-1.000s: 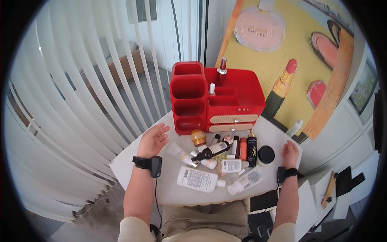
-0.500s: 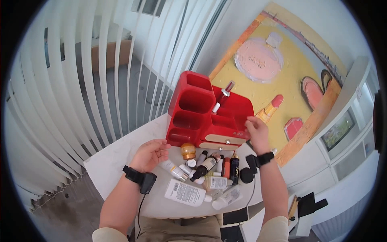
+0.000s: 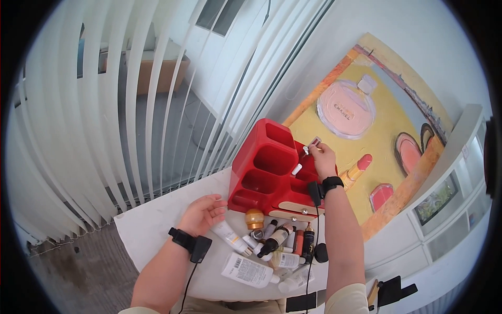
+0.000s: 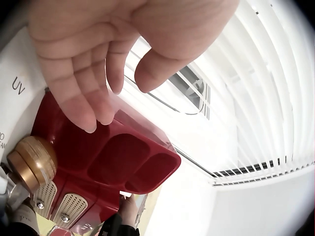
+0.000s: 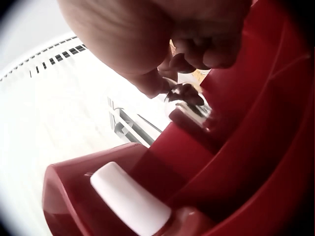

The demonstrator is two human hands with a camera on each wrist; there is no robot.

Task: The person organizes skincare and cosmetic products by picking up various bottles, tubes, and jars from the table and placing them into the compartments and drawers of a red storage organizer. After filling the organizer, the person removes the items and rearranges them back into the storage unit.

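1. One right hand (image 3: 323, 159) pinches the silver-collared tube (image 3: 315, 141) between thumb and fingertips, at the organizer's one-to-two o'clock
2. The left hand (image 3: 201, 215), fingers loosely bent and gripping nothing, is at the red organizer (image 3: 240, 167)'s eight o'clock
3. The step in hand looks like handling that upright-stored tube; whether lifting or settling, I can't tell
4. Next likely needs a steady pinch, clear of the white-capped bottle (image 3: 297, 169) at the tube's seven o'clock

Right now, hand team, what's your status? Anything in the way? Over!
Left hand open, empty, near the red box. Right hand at the shiny tube, grip unclear. White cap close by, not blocking the fingers. Over.
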